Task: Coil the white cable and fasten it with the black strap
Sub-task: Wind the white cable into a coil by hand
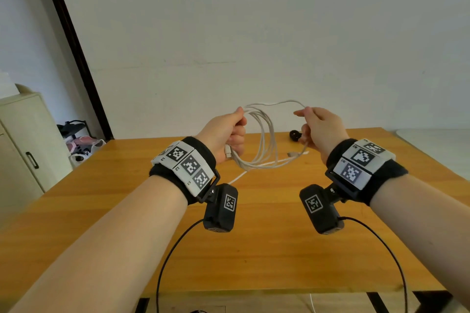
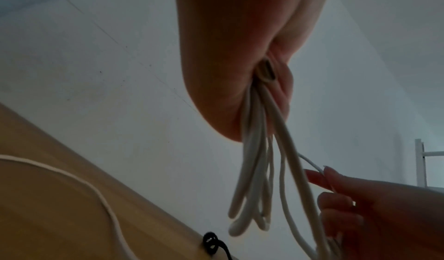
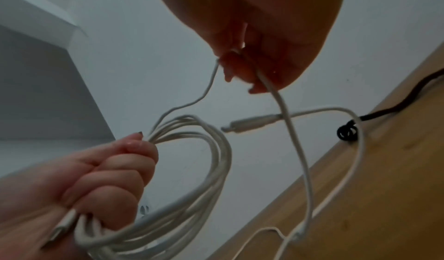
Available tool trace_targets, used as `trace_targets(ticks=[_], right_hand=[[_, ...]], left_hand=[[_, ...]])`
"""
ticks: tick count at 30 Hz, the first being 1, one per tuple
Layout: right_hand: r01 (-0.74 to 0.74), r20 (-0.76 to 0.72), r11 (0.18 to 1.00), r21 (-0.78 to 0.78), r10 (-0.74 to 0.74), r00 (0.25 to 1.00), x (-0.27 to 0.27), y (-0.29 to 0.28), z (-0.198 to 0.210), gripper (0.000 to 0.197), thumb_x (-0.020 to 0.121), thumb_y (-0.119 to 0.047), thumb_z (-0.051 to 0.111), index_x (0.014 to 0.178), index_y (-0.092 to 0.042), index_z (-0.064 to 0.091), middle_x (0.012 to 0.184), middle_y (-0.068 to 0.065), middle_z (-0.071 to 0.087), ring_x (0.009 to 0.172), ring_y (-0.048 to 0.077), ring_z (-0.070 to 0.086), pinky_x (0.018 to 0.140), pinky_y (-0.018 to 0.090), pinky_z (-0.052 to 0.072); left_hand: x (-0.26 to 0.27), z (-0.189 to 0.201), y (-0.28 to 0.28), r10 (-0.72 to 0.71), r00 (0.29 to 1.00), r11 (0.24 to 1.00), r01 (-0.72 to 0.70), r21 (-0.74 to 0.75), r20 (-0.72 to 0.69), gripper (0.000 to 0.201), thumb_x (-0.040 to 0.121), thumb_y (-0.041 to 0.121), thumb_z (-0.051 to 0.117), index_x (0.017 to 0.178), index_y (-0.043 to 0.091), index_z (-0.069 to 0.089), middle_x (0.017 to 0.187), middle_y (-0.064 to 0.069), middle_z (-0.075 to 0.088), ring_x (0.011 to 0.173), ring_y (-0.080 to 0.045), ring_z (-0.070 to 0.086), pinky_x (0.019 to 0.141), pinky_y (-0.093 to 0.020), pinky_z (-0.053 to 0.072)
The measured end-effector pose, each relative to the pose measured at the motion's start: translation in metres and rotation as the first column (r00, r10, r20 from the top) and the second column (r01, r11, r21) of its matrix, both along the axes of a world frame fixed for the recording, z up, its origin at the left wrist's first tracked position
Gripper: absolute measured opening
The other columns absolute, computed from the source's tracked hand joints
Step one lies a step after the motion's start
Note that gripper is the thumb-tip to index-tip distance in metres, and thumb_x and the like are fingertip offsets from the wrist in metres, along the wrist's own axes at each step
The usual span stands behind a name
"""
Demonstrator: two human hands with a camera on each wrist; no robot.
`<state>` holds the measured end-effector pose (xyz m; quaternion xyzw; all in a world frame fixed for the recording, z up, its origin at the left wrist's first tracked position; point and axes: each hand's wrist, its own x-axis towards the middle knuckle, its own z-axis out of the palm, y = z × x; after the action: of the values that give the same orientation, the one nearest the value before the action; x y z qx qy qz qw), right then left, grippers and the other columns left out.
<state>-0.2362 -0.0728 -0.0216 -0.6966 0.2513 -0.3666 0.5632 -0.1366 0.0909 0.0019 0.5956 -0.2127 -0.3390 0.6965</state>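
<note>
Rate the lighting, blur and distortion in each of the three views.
Head view: bright and even, sharp on the white cable and black strap; wide-angle bending at the edges. Left wrist view: dim, the left hand a backlit dark mass, loops soft. Right wrist view: dim too, the right hand shadowed, the left hand and coil motion-blurred.

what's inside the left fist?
The left hand grips several loops of the white cable, and a connector end pokes out below the fingers. How the loops cross inside the fist is hidden.
</note>
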Motion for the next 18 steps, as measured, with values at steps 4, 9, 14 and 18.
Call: trace_targets(ticks=[4, 9, 14, 18], right_hand=[[0.017, -0.095, 0.996, -0.083, -0.025, 0.995, 0.008, -0.006, 0.001, 0.032, 0.098, -0.014, 0.033, 0.113, -0.005, 0.061, 0.062, 0.0, 0.038, 0.056, 0.017, 0.034, 0.059, 0.033, 0.037], [-0.077, -0.203, 0.986, -0.149, 0.045, 0.978, 0.007, -0.004, -0.008, 0.035, 0.099, -0.012, 0.037, 0.129, -0.011, 0.054, 0.064, 0.002, 0.059, 0.051, 0.018, 0.04, 0.058, 0.032, 0.04], [-0.237, -0.344, 0.965, -0.112, 0.186, 0.92, -0.004, 0.011, -0.016, 0.037, 0.099, -0.027, 0.041, 0.136, -0.024, 0.045, 0.069, 0.008, 0.062, 0.042, 0.015, 0.047, 0.038, 0.021, 0.045], [-0.297, -0.363, 0.955, -0.013, 0.272, 0.891, -0.005, 0.021, -0.022, 0.029, 0.096, -0.009, 0.044, 0.125, -0.007, 0.048, 0.069, 0.011, 0.06, 0.052, 0.019, 0.053, 0.054, 0.029, 0.054]], left_hand=[[0.0, 0.001, 0.002, -0.051, 0.998, 0.999, 0.052, 0.011, -0.042, 0.037, 0.098, 0.039, 0.042, 0.069, 0.016, 0.046, 0.04, 0.01, 0.029, 0.029, -0.003, 0.023, 0.036, -0.015, 0.024], [-0.003, 0.005, 0.004, -0.122, 0.976, 0.987, 0.1, -0.129, -0.182, 0.039, 0.097, 0.042, 0.042, 0.067, 0.016, 0.048, 0.042, 0.01, 0.027, 0.029, -0.004, 0.022, 0.037, -0.015, 0.024], [-0.006, 0.012, 0.0, -0.088, 0.965, 0.96, 0.016, -0.28, -0.247, 0.04, 0.096, 0.043, 0.042, 0.067, 0.016, 0.047, 0.041, 0.009, 0.027, 0.029, -0.005, 0.023, 0.037, -0.014, 0.026], [-0.007, 0.012, -0.007, 0.026, 0.957, 0.924, -0.133, -0.359, -0.288, 0.04, 0.097, 0.044, 0.04, 0.068, 0.017, 0.045, 0.041, 0.009, 0.029, 0.03, -0.006, 0.022, 0.039, -0.015, 0.026]])
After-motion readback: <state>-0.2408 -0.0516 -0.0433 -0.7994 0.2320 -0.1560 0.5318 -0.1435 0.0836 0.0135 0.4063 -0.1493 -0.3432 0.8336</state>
